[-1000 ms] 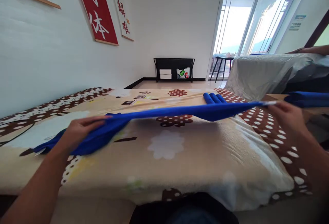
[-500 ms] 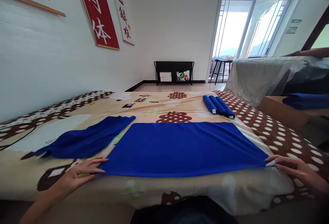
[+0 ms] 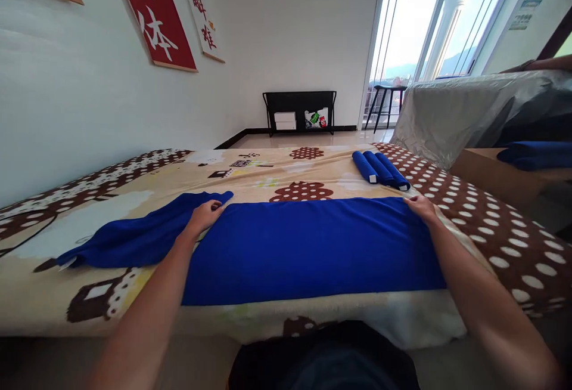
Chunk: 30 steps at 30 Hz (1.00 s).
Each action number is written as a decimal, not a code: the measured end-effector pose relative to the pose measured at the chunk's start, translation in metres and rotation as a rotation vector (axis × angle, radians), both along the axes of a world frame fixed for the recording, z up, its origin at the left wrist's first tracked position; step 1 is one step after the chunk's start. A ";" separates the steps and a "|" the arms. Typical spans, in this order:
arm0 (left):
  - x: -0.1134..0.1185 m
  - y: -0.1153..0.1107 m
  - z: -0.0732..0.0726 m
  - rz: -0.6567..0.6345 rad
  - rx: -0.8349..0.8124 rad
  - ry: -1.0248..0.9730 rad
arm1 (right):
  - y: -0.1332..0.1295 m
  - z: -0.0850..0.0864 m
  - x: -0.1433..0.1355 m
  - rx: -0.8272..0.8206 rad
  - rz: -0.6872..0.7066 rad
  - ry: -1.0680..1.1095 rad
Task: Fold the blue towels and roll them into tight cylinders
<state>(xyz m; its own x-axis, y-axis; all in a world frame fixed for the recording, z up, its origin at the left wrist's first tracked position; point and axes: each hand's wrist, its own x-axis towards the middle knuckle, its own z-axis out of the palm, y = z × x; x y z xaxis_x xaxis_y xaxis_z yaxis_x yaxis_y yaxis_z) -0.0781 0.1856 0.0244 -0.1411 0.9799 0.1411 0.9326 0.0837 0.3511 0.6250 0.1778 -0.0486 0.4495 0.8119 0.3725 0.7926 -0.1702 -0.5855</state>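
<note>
A blue towel (image 3: 313, 253) lies spread out flat in front of me, with slight creases toward its right side. At its far left corner my left hand (image 3: 208, 214) is closed in a pinch on the edge. My right hand (image 3: 420, 206) pinches the far right corner, and that forearm covers part of the towel's right side. To the left lies a second, rumpled blue towel (image 3: 138, 235) with a white tag at its near end; my left hand is close beside it. Three rolled blue towels (image 3: 379, 169) with white tags rest side by side beyond my right hand.
Everything lies on a patterned blanket (image 3: 250, 181) with a brown dotted border. At right are a cardboard box (image 3: 487, 178) with blue cloth on it and a plastic-covered piece (image 3: 456, 110), where another person's arm (image 3: 545, 65) shows. A black rack (image 3: 299, 104) stands by the far wall.
Both hands have moved from the towel's near corners to its far corners. The towel still lies spread out; the view has tilted slightly downward.
</note>
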 end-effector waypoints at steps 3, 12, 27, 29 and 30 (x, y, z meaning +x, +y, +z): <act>0.008 0.031 -0.030 0.136 0.027 0.073 | 0.022 -0.017 -0.009 -0.133 -0.156 -0.040; 0.011 0.067 -0.054 0.219 0.030 0.141 | 0.039 -0.017 -0.009 -0.148 -0.194 -0.187; 0.036 0.039 -0.038 0.252 0.202 0.225 | 0.014 0.004 -0.030 -0.098 -0.092 -0.446; 0.055 0.035 -0.029 0.204 0.227 0.232 | 0.010 0.014 -0.051 -0.076 -0.002 -0.501; 0.069 0.034 -0.026 0.148 0.226 0.232 | 0.009 0.019 -0.066 -0.076 0.076 -0.523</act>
<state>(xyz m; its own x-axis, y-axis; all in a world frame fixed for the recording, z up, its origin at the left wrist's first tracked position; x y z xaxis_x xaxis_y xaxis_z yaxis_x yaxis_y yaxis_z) -0.0088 0.2194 -0.0014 -0.2182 0.8916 0.3969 0.9732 0.1686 0.1564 0.5593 0.1872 -0.0298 0.1586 0.8683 0.4700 0.9871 -0.1279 -0.0968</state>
